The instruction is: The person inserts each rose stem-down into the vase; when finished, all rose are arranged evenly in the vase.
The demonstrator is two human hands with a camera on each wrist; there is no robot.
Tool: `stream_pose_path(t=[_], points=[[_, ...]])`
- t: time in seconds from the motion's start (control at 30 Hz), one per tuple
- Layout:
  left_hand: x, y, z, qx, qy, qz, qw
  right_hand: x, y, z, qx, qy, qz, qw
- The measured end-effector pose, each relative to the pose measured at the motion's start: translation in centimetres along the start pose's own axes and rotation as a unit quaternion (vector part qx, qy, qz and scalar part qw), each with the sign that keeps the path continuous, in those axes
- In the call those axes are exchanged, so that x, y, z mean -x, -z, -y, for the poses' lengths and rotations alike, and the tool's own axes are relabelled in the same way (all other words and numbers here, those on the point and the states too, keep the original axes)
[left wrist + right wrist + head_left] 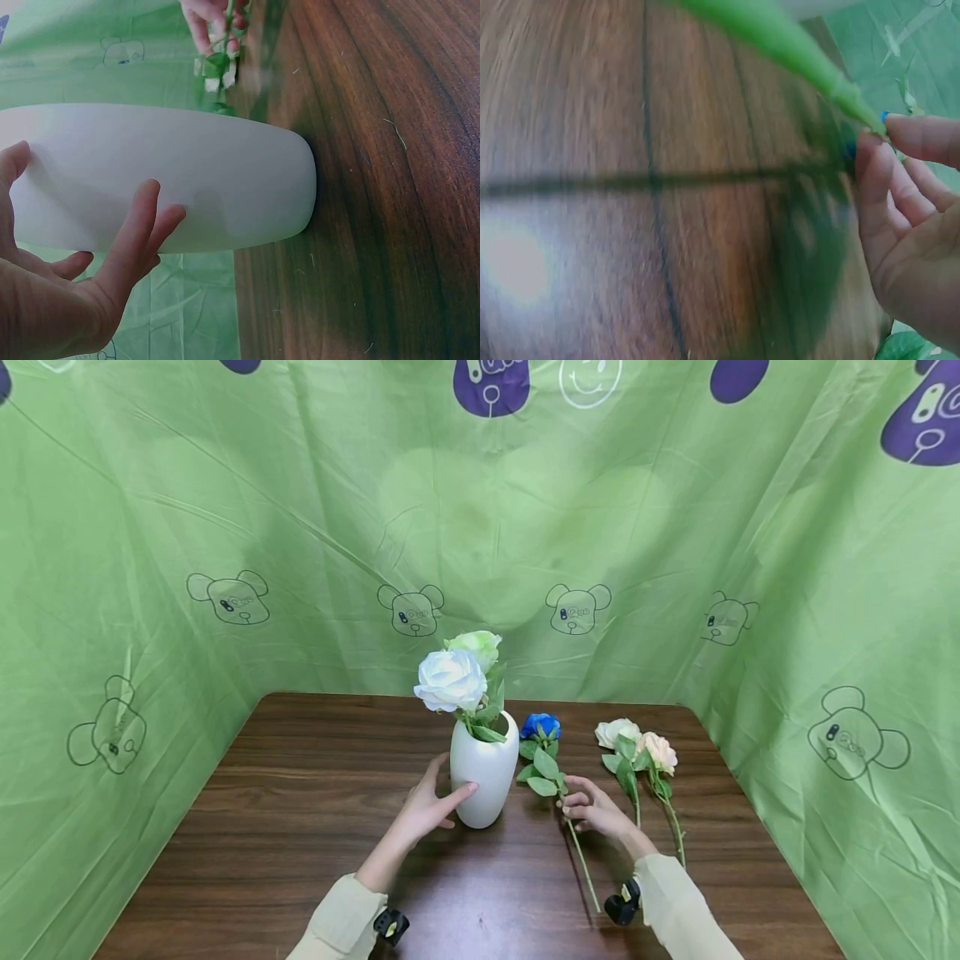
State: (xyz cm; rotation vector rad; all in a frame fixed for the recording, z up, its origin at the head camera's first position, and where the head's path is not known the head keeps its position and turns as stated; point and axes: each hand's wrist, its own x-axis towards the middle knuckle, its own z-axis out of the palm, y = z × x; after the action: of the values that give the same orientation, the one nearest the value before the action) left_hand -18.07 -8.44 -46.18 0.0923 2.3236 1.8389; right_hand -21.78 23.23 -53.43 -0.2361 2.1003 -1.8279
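Note:
A white vase (486, 772) stands upright on the table, holding a white rose (451, 680) and a pale green flower (477, 647). My left hand (427, 806) grips its left side, thumb on the front; the left wrist view shows the fingers spread along the vase (172, 176). Right of the vase, my right hand (594, 807) pinches the stem (581, 860) of an artificial blue rose (541, 725) just below its leaves. In the right wrist view the green stem (780, 41) runs up to the pinching fingertips (876, 146), its shadow falling on the wood below.
A cream rose (618, 732) and a pale pink rose (657, 752) lie on the dark wooden table (300, 793) right of my right hand. Green printed cloth (495, 543) hangs behind and on both sides of the table.

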Motion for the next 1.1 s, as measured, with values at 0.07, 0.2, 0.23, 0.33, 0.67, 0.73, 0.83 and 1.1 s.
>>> stream_pose_path(t=[0.07,0.2,0.23,0.33,0.67,0.73,0.83,1.1], points=[[0.0,0.0,0.0,0.000,-0.002,-0.001,1.0000,0.0,-0.2,0.2,-0.009,0.019,0.002,0.9998],[0.0,0.0,-0.1,-0.003,-0.001,-0.001,1.0000,-0.1,-0.7,1.0,-0.013,0.068,-0.013,0.9975],[0.0,0.0,-0.2,-0.001,-0.001,0.000,1.0000,-0.1,-0.9,1.2,-0.013,0.079,-0.020,0.9966],[1.0,0.1,-1.7,-0.006,-0.005,0.004,1.0000,0.0,-1.2,2.1,-0.026,0.112,-0.037,0.9927],[0.4,0.1,-0.7,-0.001,-0.005,0.003,1.0000,0.3,-2.1,5.6,-0.048,0.207,-0.081,0.9738],[0.0,0.1,0.0,0.001,0.000,0.002,1.0000,0.3,-2.2,6.2,-0.056,0.233,-0.083,0.9673],[-0.1,0.0,0.1,0.003,0.000,0.001,1.0000,0.2,-2.3,7.1,-0.072,0.277,-0.080,0.9549],[-0.1,0.0,0.2,0.004,-0.001,0.001,1.0000,0.4,-2.5,10.8,-0.089,0.329,-0.099,0.9350]])
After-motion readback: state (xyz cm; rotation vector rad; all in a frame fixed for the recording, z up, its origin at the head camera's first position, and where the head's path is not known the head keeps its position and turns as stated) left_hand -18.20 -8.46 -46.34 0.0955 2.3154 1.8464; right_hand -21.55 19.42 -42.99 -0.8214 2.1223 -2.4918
